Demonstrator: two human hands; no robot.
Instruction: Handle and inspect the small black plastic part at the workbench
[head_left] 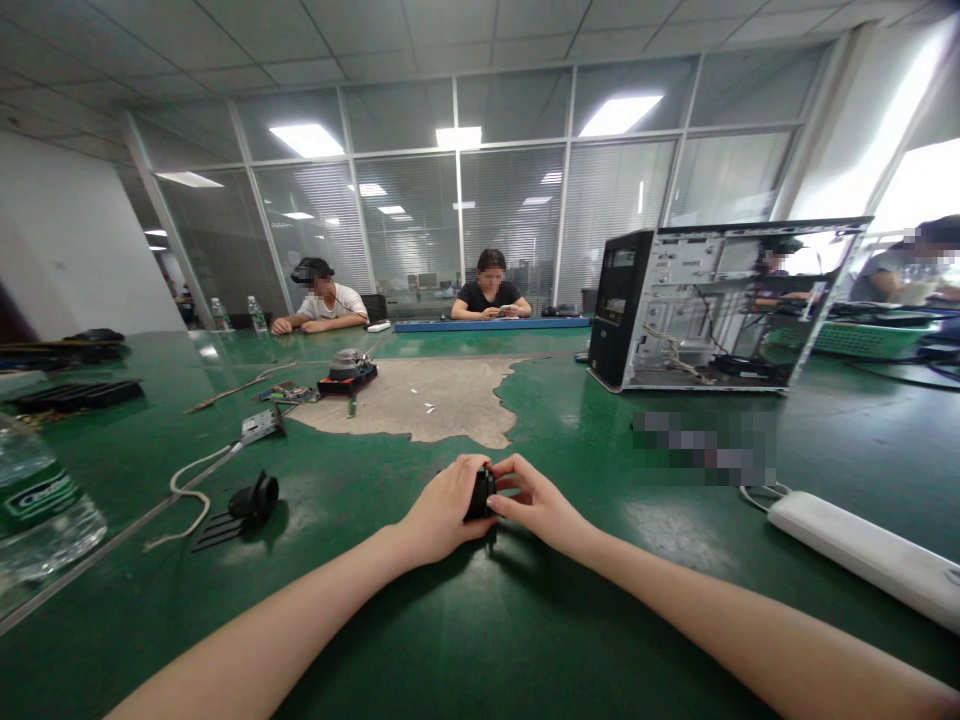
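Just above the green tabletop (480, 640), near the middle of the view, a small black part (481, 496) sits between my two hands. My left hand (447, 508) is wrapped round it from the left, fingers over the top and thumb below. From the right, my right hand (534, 500) pinches the same part with thumb and fingertips. Most of it is hidden by my fingers, so its kind is unclear. To the left lies another black plastic piece (255, 497) with a round collar and long prongs, apart from my hands.
An open computer case (626, 310) stands at the right. A white power strip (862, 555) lies nearer on that side. At far left is a water bottle (45, 505). Beyond a worn patch (450, 395) two people sit; a metal bracket (259, 425) and cable lie left.
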